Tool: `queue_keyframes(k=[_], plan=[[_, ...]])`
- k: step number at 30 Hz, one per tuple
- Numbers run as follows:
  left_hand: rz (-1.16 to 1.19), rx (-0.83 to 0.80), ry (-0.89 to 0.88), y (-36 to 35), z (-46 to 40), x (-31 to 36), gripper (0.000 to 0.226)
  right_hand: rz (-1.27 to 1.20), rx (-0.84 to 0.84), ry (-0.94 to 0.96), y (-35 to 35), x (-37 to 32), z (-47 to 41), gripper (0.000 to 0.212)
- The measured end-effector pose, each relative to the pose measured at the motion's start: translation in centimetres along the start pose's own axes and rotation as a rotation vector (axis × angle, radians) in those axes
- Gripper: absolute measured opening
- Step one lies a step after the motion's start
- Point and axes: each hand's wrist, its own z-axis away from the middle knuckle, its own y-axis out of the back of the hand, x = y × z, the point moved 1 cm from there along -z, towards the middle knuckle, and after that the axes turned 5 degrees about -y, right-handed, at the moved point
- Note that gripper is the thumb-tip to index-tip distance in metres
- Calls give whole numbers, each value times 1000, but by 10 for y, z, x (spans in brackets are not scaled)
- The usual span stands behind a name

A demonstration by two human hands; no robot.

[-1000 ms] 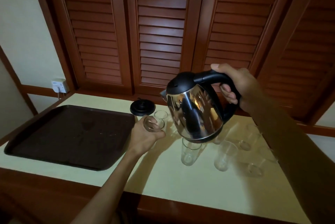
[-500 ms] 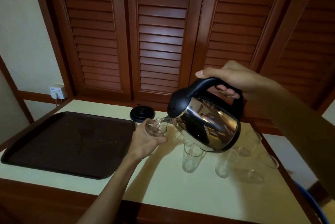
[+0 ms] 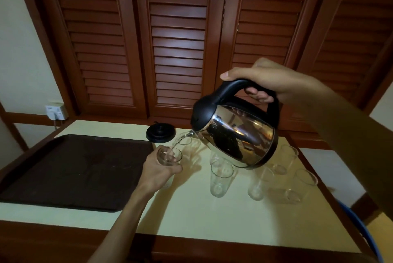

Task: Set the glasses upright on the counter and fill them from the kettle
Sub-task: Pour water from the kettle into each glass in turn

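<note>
My right hand (image 3: 270, 79) grips the black handle of a shiny steel kettle (image 3: 238, 135), tilted with its spout down to the left. A thin stream of water runs from the spout into a clear glass (image 3: 169, 155) that my left hand (image 3: 158, 172) holds upright on the pale counter (image 3: 212, 218). Another glass (image 3: 185, 140) stands just behind it under the spout. Several more clear glasses stand upright to the right, among them one (image 3: 220, 178) below the kettle, one (image 3: 258, 186) beside it and one (image 3: 301, 185) near the right edge.
A dark brown tray (image 3: 74, 169) lies on the counter's left half. The kettle's black base (image 3: 161, 133) sits at the back by the louvered wooden doors (image 3: 176, 39). A wall socket (image 3: 54, 111) is at the far left. A wooden edge borders the counter's front.
My right hand has tipped the kettle further forward and down toward the held glass, and water now streams into it. My left hand keeps the glass in the same spot.
</note>
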Motion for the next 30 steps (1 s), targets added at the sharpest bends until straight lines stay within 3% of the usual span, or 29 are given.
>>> queue_keyframes(k=[6,14,17,22,27,30], plan=[[17,-3,34,4,3,-7,35,-12,12,-5,3,-9,3,53],[34,-19,64,6,8,-12,34,-56,47,-22,8,-14,3,38],[13,-21,61,6,8,-13,32,-53,55,-24,10,-13,3,48],[-9,-28,67,6,10,-8,40,-55,58,-11,8,-10,1,42],[-2,-18,46,4,9,-3,31,-82,73,-9,7,-4,0,52],[4,-23,36,3,6,9,29,-119,54,-21,4,3,1,41]])
